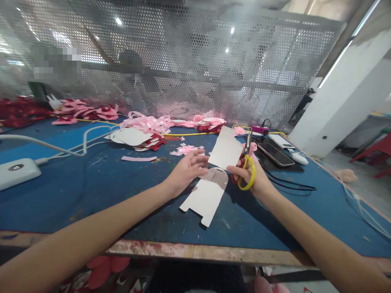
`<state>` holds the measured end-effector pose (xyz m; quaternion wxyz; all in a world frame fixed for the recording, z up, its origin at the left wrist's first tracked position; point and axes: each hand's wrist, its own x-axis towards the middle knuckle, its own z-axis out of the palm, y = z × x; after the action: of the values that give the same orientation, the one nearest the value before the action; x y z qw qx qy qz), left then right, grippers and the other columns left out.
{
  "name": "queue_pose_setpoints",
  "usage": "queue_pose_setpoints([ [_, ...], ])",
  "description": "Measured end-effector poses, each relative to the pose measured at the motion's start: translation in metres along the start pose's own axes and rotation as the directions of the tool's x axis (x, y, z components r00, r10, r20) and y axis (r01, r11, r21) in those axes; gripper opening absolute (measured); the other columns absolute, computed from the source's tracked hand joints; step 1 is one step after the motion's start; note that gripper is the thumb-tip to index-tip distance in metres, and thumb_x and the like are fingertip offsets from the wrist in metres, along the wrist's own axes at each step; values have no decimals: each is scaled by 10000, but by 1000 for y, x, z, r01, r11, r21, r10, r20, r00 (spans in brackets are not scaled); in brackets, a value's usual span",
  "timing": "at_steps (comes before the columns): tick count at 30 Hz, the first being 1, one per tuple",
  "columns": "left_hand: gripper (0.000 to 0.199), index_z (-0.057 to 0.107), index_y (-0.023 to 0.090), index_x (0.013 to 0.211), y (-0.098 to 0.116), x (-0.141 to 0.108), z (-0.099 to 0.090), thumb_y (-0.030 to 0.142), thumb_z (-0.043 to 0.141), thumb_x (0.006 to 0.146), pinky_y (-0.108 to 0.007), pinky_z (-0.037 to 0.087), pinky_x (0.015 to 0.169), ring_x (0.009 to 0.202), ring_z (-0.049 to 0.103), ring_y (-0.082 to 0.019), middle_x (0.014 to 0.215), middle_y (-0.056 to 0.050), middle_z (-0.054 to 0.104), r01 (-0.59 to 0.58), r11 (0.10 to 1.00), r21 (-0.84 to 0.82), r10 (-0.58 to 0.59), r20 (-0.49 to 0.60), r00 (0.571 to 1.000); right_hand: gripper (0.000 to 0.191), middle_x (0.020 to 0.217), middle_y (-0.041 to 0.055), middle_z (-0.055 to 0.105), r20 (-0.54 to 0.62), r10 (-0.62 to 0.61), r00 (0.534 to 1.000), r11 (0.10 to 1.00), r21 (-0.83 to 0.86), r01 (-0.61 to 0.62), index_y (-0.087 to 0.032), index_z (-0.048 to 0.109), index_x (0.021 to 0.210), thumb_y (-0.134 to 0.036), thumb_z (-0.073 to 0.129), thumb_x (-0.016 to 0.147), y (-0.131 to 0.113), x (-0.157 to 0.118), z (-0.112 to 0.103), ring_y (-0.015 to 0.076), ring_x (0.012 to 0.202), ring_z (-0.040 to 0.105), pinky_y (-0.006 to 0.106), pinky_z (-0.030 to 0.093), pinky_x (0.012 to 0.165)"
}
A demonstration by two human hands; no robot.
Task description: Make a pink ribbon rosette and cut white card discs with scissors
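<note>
My right hand [258,179] is closed round a pair of scissors [251,173] with yellow and red handles, blades pointing up and away from me. Its thumb also pins the lower corner of a white card [226,148] raised above the table. My left hand [187,171] is at that card's left side, fingers slightly curled and apart from the thumb; whether the fingertips touch the card is unclear. Below both hands a white cut-out card [206,197] with a rounded top, a small slot and a notched lower end lies on the blue table.
White and red card pieces [134,138] are stacked at the back left, near pink ribbon loops [146,122] and pink scraps [187,149]. A phone [275,154] and cables lie on the right, a white power bank [18,173] on the left. A perforated metal screen [183,61] stands behind.
</note>
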<state>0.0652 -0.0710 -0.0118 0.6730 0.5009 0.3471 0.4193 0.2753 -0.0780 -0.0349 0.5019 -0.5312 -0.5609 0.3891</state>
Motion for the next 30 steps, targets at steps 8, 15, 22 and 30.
queue_pose_setpoints([
  [8, 422, 590, 149, 952, -6, -8, 12, 209, 792, 587, -306, 517, 658, 683, 646, -180, 828, -46, 689, 0, 967, -253, -7, -28, 1000, 418, 453, -91, 489, 218, 97, 971, 973, 186, -139, -196, 417, 611, -322, 799, 497, -27, -39, 42, 77, 365, 463, 206, 388, 386],
  [15, 317, 660, 128, 841, -19, -9, 19, 317, 773, 613, -298, 496, 754, 774, 624, -170, 836, -63, 685, -49, 980, -191, 70, 109, 992, 439, 495, -74, 510, -27, 25, 999, 965, 263, -17, -216, 381, 647, -372, 782, 562, -30, -40, 38, 118, 420, 557, 228, 433, 438],
  [22, 303, 631, 124, 876, -10, -3, 9, 386, 654, 726, -244, 496, 562, 648, 611, -151, 755, -44, 666, -241, 956, 169, 258, -85, 962, 411, 522, -54, 472, 198, -30, 980, 998, 65, 18, -193, 466, 723, -570, 625, 692, -16, -32, 34, 95, 435, 449, 239, 376, 439],
  [30, 152, 541, 134, 711, 5, -6, -5, 277, 545, 764, -196, 376, 364, 375, 455, -74, 513, 26, 539, -367, 918, 152, 378, -52, 924, 396, 660, -25, 434, 234, -136, 963, 907, -362, 216, -212, 384, 748, -601, 431, 807, -10, -19, 8, 140, 594, 427, 295, 370, 582],
])
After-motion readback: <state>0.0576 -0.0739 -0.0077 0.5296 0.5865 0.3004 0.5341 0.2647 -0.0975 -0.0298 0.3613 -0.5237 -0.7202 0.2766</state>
